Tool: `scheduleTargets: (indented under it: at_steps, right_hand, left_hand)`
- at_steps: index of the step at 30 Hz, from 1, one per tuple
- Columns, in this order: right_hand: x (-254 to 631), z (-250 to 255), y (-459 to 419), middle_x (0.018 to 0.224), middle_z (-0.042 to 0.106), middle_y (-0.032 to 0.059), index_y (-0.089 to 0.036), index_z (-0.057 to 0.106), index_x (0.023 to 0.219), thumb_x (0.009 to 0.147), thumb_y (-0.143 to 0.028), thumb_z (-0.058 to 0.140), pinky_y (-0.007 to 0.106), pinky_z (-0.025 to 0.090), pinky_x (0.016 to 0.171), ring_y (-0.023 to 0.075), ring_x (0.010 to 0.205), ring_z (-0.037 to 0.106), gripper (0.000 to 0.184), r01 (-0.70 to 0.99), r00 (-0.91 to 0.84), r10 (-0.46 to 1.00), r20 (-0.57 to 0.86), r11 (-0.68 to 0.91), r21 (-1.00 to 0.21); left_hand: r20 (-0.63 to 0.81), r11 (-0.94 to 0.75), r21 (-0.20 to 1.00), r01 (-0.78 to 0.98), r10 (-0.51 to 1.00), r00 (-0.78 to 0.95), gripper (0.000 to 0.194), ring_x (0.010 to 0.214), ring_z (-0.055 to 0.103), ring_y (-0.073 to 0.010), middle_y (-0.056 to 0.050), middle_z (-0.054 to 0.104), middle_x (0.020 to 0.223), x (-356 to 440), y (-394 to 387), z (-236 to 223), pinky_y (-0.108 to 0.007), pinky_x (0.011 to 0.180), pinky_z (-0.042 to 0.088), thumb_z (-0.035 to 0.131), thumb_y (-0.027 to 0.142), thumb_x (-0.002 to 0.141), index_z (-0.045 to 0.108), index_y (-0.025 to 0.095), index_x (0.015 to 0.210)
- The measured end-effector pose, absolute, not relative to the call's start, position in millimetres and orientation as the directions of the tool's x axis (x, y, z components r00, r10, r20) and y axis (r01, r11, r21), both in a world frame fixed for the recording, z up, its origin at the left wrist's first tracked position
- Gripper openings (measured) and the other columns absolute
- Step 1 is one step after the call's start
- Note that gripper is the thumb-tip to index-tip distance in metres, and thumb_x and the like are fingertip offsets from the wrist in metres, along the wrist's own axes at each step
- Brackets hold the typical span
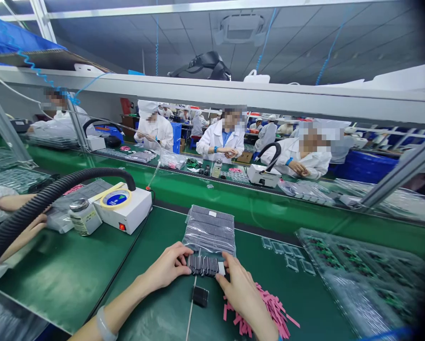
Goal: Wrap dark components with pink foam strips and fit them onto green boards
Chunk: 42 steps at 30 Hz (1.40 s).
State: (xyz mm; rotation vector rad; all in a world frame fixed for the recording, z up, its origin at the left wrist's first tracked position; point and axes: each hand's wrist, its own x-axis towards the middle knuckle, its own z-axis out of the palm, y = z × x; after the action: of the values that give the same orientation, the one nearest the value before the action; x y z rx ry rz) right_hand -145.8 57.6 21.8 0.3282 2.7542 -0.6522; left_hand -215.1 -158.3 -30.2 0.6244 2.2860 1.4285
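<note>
both hands work close together at the front of the green bench mat [56, 284]. the left hand [166, 267], with a pale bangle [103, 324] on its wrist, curves its fingers over one end of a short row of black ribbed strips [203, 266]. the right hand [242, 296] presses on the other end. i think both hands are grasping this row and are not released, but i cannot tell how strong the grip is. the row lies at the lower edge of a clear plastic bag [209, 232] filled with similar dark strips. the strips seem light and a little stiff, but they are thin and may slide apart, so the two ends look like the best place to take hold. the bag looks soft and slippery. a small dark block [200, 296] lies just below the row, and a loose pile of pink strips [258, 308] lies under the right hand. on the right are clear bags of green circuit boards [357, 279]. on the left, another person's hand [15, 202] is near a white tape machine [123, 210]. people in white coats [221, 142] sit across the bench.
</note>
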Motion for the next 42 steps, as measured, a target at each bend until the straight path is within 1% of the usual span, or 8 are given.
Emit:
scheduleTargets:
  at_steps: [7, 16, 21, 24, 29, 33, 37, 42]
  right_hand:
    - [-145.1, 2.7, 62.6, 0.139, 0.046, 0.0086, -0.017, 0.039, 0.146, 0.09, -0.022, 0.042, 0.023, 0.048, 0.097, 0.0149, 0.114, 0.059, 0.057, 0.272, -0.952, 0.146, -0.271, 0.811, -0.518]
    - [-151.5, -7.0, 52.0, 0.129, 0.055, 0.0086, -0.015, 0.048, 0.142, 0.094, -0.019, 0.037, 0.024, 0.047, 0.102, 0.0154, 0.118, 0.057, 0.049, 0.265, -0.962, 0.166, -0.217, 0.764, -0.589]
    - [-155.2, 3.4, 40.2, 0.131, 0.054, 0.0084, -0.016, 0.053, 0.137, 0.095, -0.034, 0.045, 0.029, 0.047, 0.101, 0.0208, 0.121, 0.054, 0.046, 0.244, -0.968, 0.16, -0.193, 0.77, -0.589]
    - [-154.8, 9.8, 28.8, 0.136, 0.05, 0.0096, -0.016, 0.051, 0.139, 0.092, -0.042, 0.053, 0.038, 0.043, 0.107, 0.0267, 0.126, 0.049, 0.054, 0.211, -0.976, 0.145, -0.165, 0.824, -0.527]
    - [-158.3, 19.7, 7.2, 0.13, 0.051, 0.009, -0.024, 0.058, 0.126, 0.076, -0.06, 0.069, 0.043, 0.052, 0.085, 0.032, 0.112, 0.055, 0.062, 0.138, -0.985, 0.106, -0.135, 0.958, -0.25]
    - [-164.8, 22.4, -4.7, 0.117, 0.054, 0.0095, -0.02, 0.062, 0.111, 0.071, -0.064, 0.071, 0.043, 0.052, 0.081, 0.0313, 0.106, 0.056, 0.06, 0.134, -0.986, 0.112, -0.123, 0.973, -0.186]
    - [-168.5, 20.4, -10.9, 0.116, 0.053, 0.0104, -0.019, 0.061, 0.112, 0.072, -0.062, 0.071, 0.043, 0.051, 0.082, 0.0318, 0.107, 0.054, 0.059, 0.147, -0.986, 0.131, -0.107, 0.978, -0.149]
    - [-168.7, 17.0, -15.3, 0.118, 0.052, 0.0116, -0.02, 0.061, 0.117, 0.087, -0.051, 0.056, 0.044, 0.049, 0.083, 0.033, 0.109, 0.052, 0.043, 0.138, -0.985, 0.122, -0.118, 0.982, -0.131]
  left_hand:
    - [-0.125, 0.372, 0.922, 0.107, 0.548, -0.827, 0.043, 0.075, 0.058, -0.0121, -0.003, 0.058, 0.091, -215.9, -157.4, -28.4, -0.028, 0.074, 0.05, 0.067, 0.023, 0.073, 0.063, 0.012, 0.115]
    - [-0.191, 0.295, 0.955, -0.011, 0.587, -0.787, 0.053, 0.083, 0.062, -0.0155, -0.006, 0.06, 0.095, -219.1, -167.7, -31.8, -0.03, 0.082, 0.05, 0.064, 0.018, 0.072, 0.059, 0.011, 0.125]
    - [-0.169, 0.255, 0.967, -0.021, 0.577, -0.799, 0.053, 0.086, 0.061, -0.0168, -0.006, 0.059, 0.094, -222.0, -169.9, -33.6, -0.031, 0.083, 0.05, 0.066, 0.019, 0.071, 0.061, 0.011, 0.123]
    - [-0.163, 0.227, 0.973, -0.041, 0.551, -0.819, 0.055, 0.084, 0.061, -0.0165, -0.005, 0.06, 0.09, -220.4, -166.1, -36.3, -0.032, 0.083, 0.051, 0.069, 0.021, 0.069, 0.059, 0.01, 0.122]
    - [-0.173, 0.178, 0.98, -0.093, 0.514, -0.84, 0.043, 0.084, 0.063, -0.0183, -0.008, 0.064, 0.089, -218.7, -164.6, -42.3, -0.032, 0.081, 0.052, 0.07, 0.025, 0.069, 0.062, 0.007, 0.108]
    - [-0.155, 0.136, 0.986, -0.099, 0.511, -0.845, 0.038, 0.089, 0.065, -0.0204, -0.01, 0.067, 0.092, -219.7, -167.7, -43.1, -0.033, 0.084, 0.052, 0.068, 0.027, 0.07, 0.065, 0.007, 0.103]
    - [-0.142, 0.118, 0.988, -0.095, 0.499, -0.855, 0.034, 0.087, 0.067, -0.0204, -0.011, 0.069, 0.095, -219.5, -169.1, -40.7, -0.034, 0.086, 0.051, 0.067, 0.026, 0.071, 0.067, 0.007, 0.1]
    - [-0.158, 0.096, 0.987, -0.126, 0.487, -0.859, 0.03, 0.085, 0.068, -0.021, -0.011, 0.072, 0.089, -217.6, -169.2, -43.7, -0.034, 0.084, 0.052, 0.064, 0.022, 0.073, 0.067, 0.008, 0.099]
